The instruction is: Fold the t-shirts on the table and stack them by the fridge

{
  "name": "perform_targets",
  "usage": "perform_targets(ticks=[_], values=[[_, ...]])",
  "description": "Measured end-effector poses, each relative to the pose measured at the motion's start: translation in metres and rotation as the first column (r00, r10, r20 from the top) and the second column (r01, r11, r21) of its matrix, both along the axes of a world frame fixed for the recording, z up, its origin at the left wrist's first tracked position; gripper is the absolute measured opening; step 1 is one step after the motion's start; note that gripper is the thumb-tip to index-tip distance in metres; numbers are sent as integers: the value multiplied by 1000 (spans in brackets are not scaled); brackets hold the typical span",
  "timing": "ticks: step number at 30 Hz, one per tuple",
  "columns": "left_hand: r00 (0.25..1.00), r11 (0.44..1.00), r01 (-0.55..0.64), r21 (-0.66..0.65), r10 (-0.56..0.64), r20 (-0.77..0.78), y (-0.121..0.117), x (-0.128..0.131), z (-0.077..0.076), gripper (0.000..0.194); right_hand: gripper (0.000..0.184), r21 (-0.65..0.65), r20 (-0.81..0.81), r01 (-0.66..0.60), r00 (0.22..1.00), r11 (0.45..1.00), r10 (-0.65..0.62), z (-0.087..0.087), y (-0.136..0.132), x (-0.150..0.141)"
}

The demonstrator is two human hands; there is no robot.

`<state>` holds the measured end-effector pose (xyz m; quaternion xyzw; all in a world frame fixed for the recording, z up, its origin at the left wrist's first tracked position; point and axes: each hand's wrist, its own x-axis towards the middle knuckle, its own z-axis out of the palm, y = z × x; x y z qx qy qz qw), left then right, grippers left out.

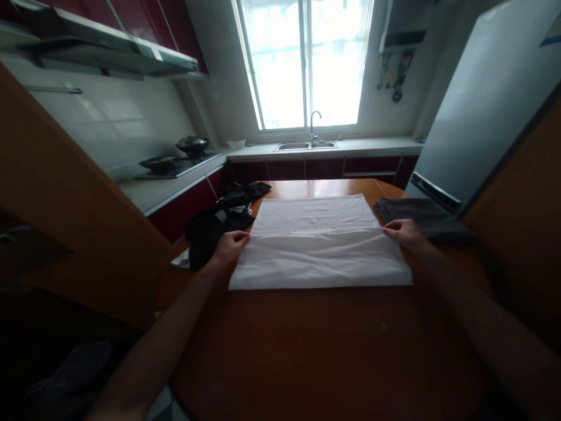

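A piece of white cloth [319, 260] lies spread on the wooden table [307, 345], its near part folded over toward the far part. Whether it is a garment I cannot tell. My left hand [231, 245] pinches the left end of the folded edge between thumb and fingers. At the right end of that same edge, my right hand [404, 233] is closed in a similar pinch. The edge runs fairly straight between the two hands, with light creases in the layer below it.
Dark crumpled clothing [210, 234] lies left of the white cloth. Folded grey cloth [421, 216] rests at the right, near the fridge [486, 99]. Beyond the table are a counter with a sink [293, 147] and a stove [179, 168] with pans.
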<state>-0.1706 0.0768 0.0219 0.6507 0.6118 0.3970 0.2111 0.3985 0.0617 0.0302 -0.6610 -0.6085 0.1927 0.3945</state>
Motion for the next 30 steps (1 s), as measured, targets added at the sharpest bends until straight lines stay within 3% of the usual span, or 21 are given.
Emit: perform_targets(ticks=[3,10,15,18,21,23,26,30], values=[[999,999,17,-30,-19,-48,10,-4,-11,45,18,-73,-15,35,999,997,-36,-9,6,-3],[999,999,35,21,-35,-16,23,-4,-2,49,22,-64,-8,50,999,997,-51,-9,24,11],[990,1000,-3,-3,3,-138,30,2,-17,42,19,-70,174,53,984,996,-40,-18,31,8],[953,995,28,99,4,-304,26,11,-17,43,23,-75,395,123,915,990,-84,-18,22,-4],[883,966,195,168,-98,-460,14,43,-8,44,32,69,592,108,796,992,-128,-12,6,-36],[823,940,324,109,-223,-522,5,78,-4,45,38,108,610,-5,790,994,-62,-10,-2,-69],[712,892,453,-11,-369,-597,-6,134,-9,49,47,-33,575,-197,798,980,179,-16,-8,-120],[654,918,367,-150,-370,-660,-9,175,-28,58,63,-189,578,-207,766,960,280,-37,-6,-155]])
